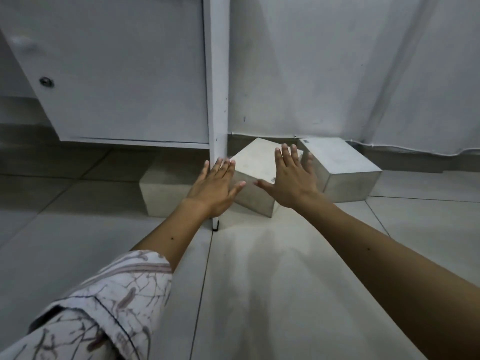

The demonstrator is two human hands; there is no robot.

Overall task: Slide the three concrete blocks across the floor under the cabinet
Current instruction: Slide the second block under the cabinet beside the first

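Leftmost block (162, 196) already sits under the cabinet (130, 74). The left hand (217, 189) and right hand (291, 178), both spread flat and empty, hover at the skewed middle block (255, 165); right block (342, 167) waits by the wall. Concrete's probably heavy and gritty, so shove low on the near face.

Pale floor tiles (259, 281) with dark grout lines fill the lower frame. A white wall (337, 61) spans the upper right, a thin cable (415, 148) running along its base.
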